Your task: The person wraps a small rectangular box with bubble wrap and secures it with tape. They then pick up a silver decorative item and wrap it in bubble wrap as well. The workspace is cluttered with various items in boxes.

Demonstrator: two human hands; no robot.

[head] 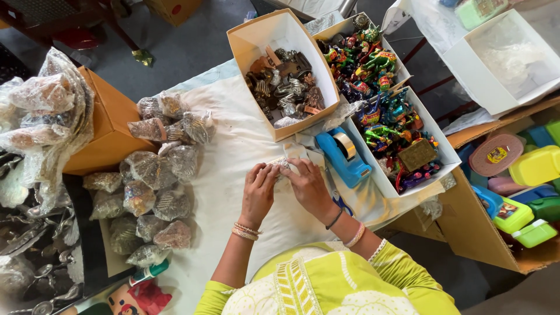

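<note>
Three open boxes stand at the far side of the white cloth [233,146]. The tan box [256,35] holds dull metal figurines; the two white boxes [446,154] beside it hold brightly painted figurines, the nearer one also a small brass-coloured plate. An empty white carton [490,87] sits further right.

Both hands are closed around one small bubble-wrapped item [284,165] at the centre of the cloth, left hand [258,195] and right hand [310,188] gripping it from either side, fingertips touching the wrap.

Open cloth lies between the hands and the tan box. A blue tape dispenser [344,156] stands just beside the right hand, with scissors [341,204] near the right wrist. A heap of wrapped bundles [154,192] fills the left part of the cloth against a brown carton [108,134]. Coloured plastic boxes [534,169] lie off the table to the right.
</note>
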